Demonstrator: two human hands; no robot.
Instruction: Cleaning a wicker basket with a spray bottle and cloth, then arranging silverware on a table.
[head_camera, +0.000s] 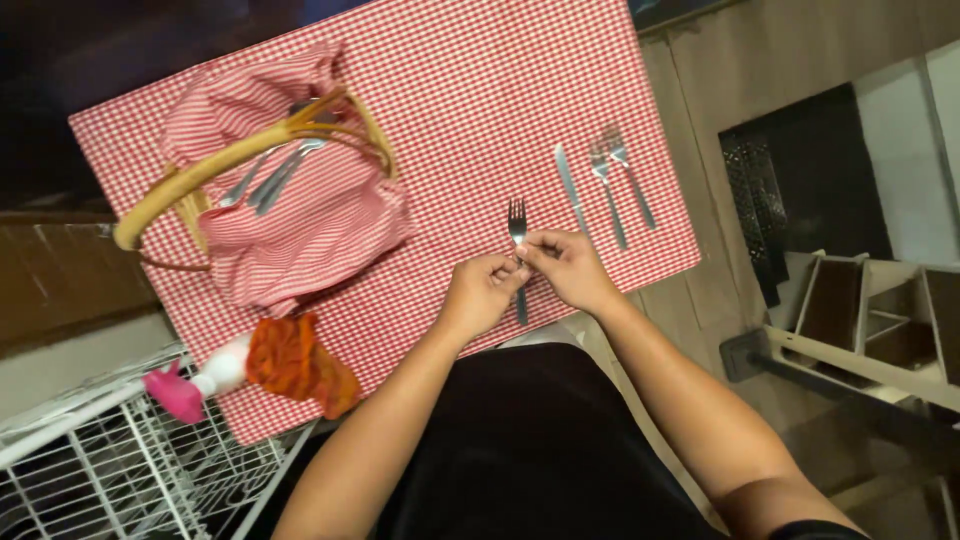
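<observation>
Left hand and right hand are both pinching a fork by its handle, closed around it, above the checked cloth covering the desk, left of a knife.

You've got no labels, signs or screens in view. Only package-type item: a white spray bottle w/ pink trigger head, lying on its side at the near-left corner of the bench, on the red-white checked cloth, partly under an orange rag. Any print on it is too small to tell.
</observation>
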